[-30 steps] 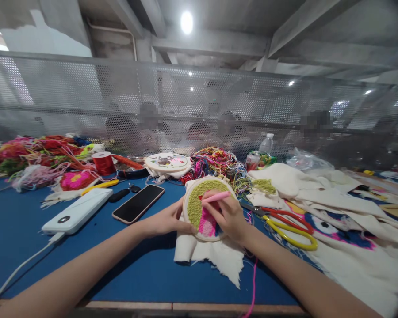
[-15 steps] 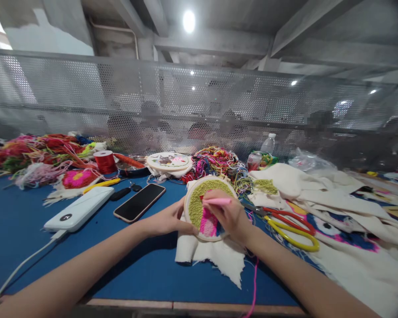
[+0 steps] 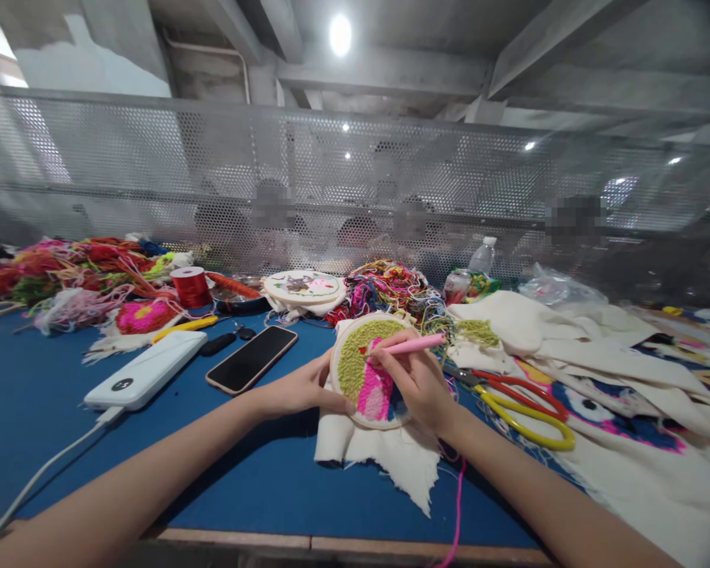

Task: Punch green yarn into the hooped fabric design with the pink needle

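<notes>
A round embroidery hoop (image 3: 350, 371) frames cloth with green loops, a pink patch, a small red spot and some dark blue. Its left rim is gripped by my left hand (image 3: 308, 386), thumb on the front edge and the other fingers partly hidden behind. My right hand (image 3: 417, 386) pinches a pink pen-like tool (image 3: 417, 344), whose tip end meets the pink patch and whose back end points right. Pink yarn (image 3: 458, 505) hangs below my right wrist over the table edge. Loose white cloth (image 3: 384, 461) spreads under the hoop.
Left of the hoop lie a phone (image 3: 252, 360), a white power bank (image 3: 147, 371) with a cable, and a red spool (image 3: 190, 289). Scissors (image 3: 529, 410) and cream cloth (image 3: 592, 339) lie right. Tangled yarn (image 3: 390, 288) and another hoop (image 3: 303, 287) sit behind.
The pink tool has swung to a longer, up-tilted view toward the right, and my right hand has shifted slightly, baring more of the pink patch. My left hand keeps its grip.
</notes>
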The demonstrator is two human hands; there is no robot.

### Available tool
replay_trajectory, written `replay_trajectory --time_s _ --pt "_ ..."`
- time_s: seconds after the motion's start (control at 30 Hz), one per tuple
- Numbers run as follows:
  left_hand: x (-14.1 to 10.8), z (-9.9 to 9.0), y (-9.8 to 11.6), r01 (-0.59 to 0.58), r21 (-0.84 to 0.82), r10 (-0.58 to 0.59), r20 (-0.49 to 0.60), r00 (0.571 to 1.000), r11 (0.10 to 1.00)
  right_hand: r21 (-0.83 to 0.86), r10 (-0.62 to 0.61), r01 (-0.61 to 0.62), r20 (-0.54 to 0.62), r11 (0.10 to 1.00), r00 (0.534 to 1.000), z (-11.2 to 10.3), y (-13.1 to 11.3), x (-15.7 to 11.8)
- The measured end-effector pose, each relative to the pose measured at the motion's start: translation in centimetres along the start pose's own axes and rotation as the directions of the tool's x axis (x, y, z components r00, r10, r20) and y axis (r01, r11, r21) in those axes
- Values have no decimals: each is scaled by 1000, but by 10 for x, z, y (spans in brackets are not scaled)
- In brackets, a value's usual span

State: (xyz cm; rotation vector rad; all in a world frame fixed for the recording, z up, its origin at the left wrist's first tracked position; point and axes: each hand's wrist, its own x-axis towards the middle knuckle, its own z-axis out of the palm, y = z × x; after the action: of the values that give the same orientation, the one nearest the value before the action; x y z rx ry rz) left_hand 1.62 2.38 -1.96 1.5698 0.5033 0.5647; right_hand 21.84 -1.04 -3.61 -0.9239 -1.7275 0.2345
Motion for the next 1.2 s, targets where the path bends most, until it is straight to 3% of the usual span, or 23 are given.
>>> replay_trajectory --time_s 0.4,0.5,0.57,0.67,0.8,0.9,1.0,1.1,1.2 --pt "0 0 0 -12 22 12 0 1000 1000 107 63 -63 4 992 998 0 0 0" --pt "0 -1 0 -19 35 20 -5 1000 999 33 16 -16 -18 999 1000 -1 2 0" --pt "0 0 0 -27 44 27 -9 1000 999 -44 -82 82 -17 996 996 -1 1 1" --pt "0 2 1 -36 67 37 -7 999 997 -208 -223 234 75 950 972 1 -3 4" --pt "-2 3 -1 -72 100 73 -7 997 992 -379 -206 262 183 887 961 5 -10 10" --pt "-2 3 -2 -66 103 67 -12 998 992 -295 -203 226 107 928 973 7 -10 10" --pt "-1 2 -3 -68 87 68 -6 998 994 -66 -95 95 -7 993 995 5 -7 8" --pt "0 2 -1 -59 61 59 -1 998 996 117 -8 2 48 993 999 0 -3 7" --pt "-1 3 2 -11 19 11 0 1000 1000 109 -66 50 142 993 988 -6 1 7"
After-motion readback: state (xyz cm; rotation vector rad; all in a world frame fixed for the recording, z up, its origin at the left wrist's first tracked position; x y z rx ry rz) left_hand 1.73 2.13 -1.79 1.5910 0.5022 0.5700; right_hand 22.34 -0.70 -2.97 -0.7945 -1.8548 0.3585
